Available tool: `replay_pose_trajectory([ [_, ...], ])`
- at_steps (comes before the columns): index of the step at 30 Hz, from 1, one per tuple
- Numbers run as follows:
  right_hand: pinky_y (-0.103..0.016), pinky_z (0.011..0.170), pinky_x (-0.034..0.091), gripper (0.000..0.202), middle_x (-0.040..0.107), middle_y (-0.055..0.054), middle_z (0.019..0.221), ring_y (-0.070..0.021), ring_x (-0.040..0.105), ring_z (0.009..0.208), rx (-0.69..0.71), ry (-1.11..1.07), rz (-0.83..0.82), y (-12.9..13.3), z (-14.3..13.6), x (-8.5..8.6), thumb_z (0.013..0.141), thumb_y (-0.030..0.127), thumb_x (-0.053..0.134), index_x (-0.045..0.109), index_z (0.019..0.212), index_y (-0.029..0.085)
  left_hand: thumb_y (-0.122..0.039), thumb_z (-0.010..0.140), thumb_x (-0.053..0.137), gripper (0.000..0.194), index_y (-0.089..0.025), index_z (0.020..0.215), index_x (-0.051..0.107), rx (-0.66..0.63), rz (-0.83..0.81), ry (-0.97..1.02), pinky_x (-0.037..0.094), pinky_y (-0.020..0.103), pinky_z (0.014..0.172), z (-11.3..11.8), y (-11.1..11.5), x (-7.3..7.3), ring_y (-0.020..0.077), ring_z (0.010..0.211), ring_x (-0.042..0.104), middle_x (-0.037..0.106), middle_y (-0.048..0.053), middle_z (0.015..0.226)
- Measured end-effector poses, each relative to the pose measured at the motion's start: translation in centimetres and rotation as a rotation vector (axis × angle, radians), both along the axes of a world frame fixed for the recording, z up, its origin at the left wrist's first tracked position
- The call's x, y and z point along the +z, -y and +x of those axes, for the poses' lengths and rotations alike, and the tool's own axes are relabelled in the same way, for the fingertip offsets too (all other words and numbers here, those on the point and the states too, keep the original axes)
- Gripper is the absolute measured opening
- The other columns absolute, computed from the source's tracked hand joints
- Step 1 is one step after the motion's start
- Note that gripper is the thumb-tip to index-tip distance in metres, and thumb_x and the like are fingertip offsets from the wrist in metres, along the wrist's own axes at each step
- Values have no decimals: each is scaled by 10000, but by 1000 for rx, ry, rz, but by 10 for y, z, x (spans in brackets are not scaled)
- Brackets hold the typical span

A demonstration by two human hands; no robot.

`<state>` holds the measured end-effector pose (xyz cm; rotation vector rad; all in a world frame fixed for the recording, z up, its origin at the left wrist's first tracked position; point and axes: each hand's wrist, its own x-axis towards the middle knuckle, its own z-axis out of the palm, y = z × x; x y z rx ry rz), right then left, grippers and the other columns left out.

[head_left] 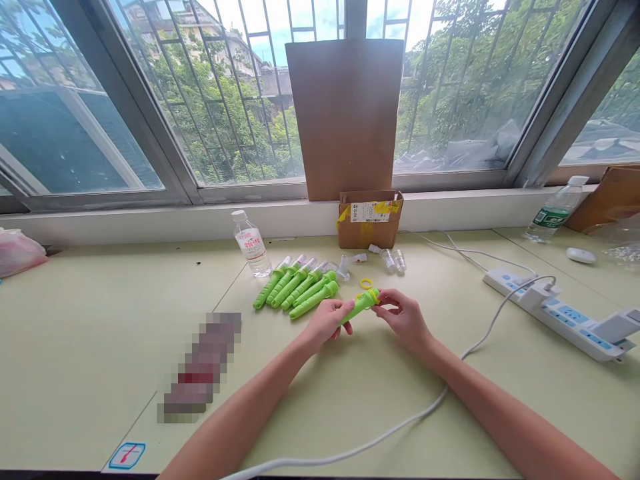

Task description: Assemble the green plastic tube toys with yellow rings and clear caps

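My left hand (327, 321) is wrapped round a green plastic tube (360, 307) with a threaded end, holding it tilted up to the right. Thumb and fingers of my right hand (406, 319) pinch at that end, where a yellow ring (375, 294) sits round it. Just behind lies a loose yellow ring (366, 288). To the left, several green tubes (296, 287) rest side by side, some with clear caps on their far ends. Small clear plastic pieces (400, 261) lie beyond my hands.
A small cardboard box (367, 233) stands at the back below a cardboard sheet (347, 120). One water bottle (253, 247) is at the left, another bottle (553, 212) far right. A power strip (565, 317) lies right; its white cable (425, 412) passes under my right forearm.
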<state>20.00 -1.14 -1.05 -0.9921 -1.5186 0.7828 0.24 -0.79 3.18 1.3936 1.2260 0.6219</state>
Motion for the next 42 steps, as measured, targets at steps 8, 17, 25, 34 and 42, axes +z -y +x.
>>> replay_pose_trajectory([
  [8, -396, 701, 606, 211, 663, -93, 1057, -201, 662, 791, -58, -15, 55, 0, 0, 3, 750, 378, 683, 616, 831, 195, -495, 664, 704, 434, -188, 900, 507, 15, 157, 20, 252, 179, 390, 3, 5, 5, 55, 382, 372, 644, -20, 583],
  [17, -381, 650, 619, 265, 659, -99, 1046, -202, 655, 786, -42, -25, 32, -1, 0, 1, 736, 422, 692, 624, 840, 188, -455, 773, 598, 284, -173, 747, 592, 83, 629, -200, 381, 220, 530, 3, 7, -6, 105, 558, 506, 580, -18, 639],
  [25, -356, 591, 620, 290, 645, -94, 1041, -187, 636, 758, -1, -15, 15, 0, 2, 4, 733, 439, 687, 617, 875, 197, -490, 799, 546, 326, -175, 755, 617, 104, 672, -289, 334, 231, 525, 2, 6, -9, 107, 531, 467, 580, -16, 614],
  [34, -331, 581, 610, 236, 646, -71, 965, -190, 636, 772, 13, 19, -1, 0, 2, 5, 752, 381, 674, 612, 892, 202, -555, 776, 544, 399, -165, 707, 585, 64, 407, -101, 341, 214, 475, 1, 3, -1, 93, 485, 458, 607, -2, 584],
  [42, -301, 514, 592, 264, 643, -69, 931, -211, 652, 793, 9, 46, -2, 1, 2, 6, 757, 403, 659, 604, 930, 211, -654, 743, 518, 508, -150, 745, 579, -13, 109, 6, 207, 205, 353, -4, 0, 1, 37, 347, 295, 628, 15, 618],
])
